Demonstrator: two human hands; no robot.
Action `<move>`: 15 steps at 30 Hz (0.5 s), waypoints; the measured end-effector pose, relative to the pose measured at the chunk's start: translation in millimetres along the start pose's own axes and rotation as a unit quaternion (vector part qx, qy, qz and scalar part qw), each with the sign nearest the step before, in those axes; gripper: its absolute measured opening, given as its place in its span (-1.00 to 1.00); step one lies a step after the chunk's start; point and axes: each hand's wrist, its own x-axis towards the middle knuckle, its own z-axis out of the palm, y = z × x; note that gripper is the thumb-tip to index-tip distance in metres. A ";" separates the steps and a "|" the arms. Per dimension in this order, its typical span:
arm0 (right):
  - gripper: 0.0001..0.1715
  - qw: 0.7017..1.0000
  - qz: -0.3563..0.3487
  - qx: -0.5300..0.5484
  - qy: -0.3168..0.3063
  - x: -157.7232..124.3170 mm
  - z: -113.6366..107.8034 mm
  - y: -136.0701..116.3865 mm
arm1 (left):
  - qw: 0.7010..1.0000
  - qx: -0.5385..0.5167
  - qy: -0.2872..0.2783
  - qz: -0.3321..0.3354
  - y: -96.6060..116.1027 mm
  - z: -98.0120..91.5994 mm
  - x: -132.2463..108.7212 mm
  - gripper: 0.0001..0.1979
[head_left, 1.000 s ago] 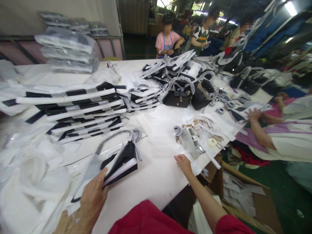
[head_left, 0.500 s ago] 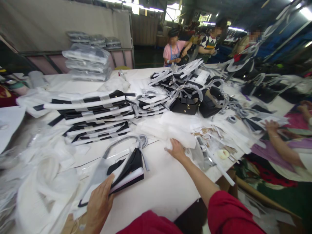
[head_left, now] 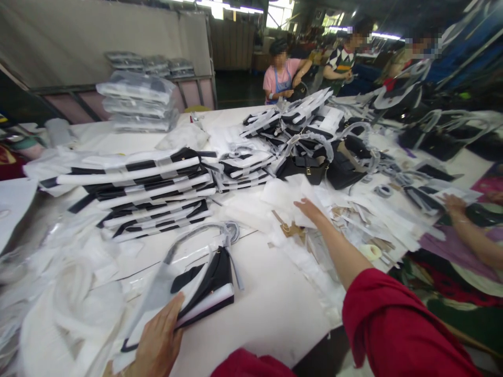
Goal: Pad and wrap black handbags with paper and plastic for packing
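Observation:
At the lower left, my left hand (head_left: 161, 335) grips the near edge of a black handbag (head_left: 214, 275) lying on the table. White packing sheet lines the handbag, and its handle (head_left: 188, 230) is wrapped in grey-white film. Farther out, my right hand (head_left: 312, 209) is closed on the edge of a thin white packing sheet (head_left: 288, 193), which is lifted and bunched ahead of the fingers. Brown paper scraps (head_left: 294, 229) and clear film show beside that wrist.
Stacked flat black bags with white padding (head_left: 153, 183) stand ahead on the left. More black handbags (head_left: 301, 167) pile up in the middle. A tape roll (head_left: 370, 252) lies at the right. A co-worker's hand (head_left: 454, 204) works at the right edge; other people stand behind the table.
My right hand has moved forward and right, pushing up the white sheet and uncovering brown scraps. My left hand stays on the handbag.

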 end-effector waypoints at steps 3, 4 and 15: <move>-0.41 1.000 0.020 -0.020 0.008 31.4 -32.9 10.0 | 1.000 0.001 -0.006 -0.008 -2.9 3.7 -2.3 -0.31; -0.42 1.000 0.015 -0.026 0.007 34.1 -36.5 9.1 | 1.000 0.001 -0.006 -0.005 -4.3 5.1 -3.1 -0.30; -0.64 0.948 -0.170 -0.005 -0.269 -77.8 105.4 -80.7 | 1.000 0.015 -0.003 0.006 1.6 1.5 2.6 -0.30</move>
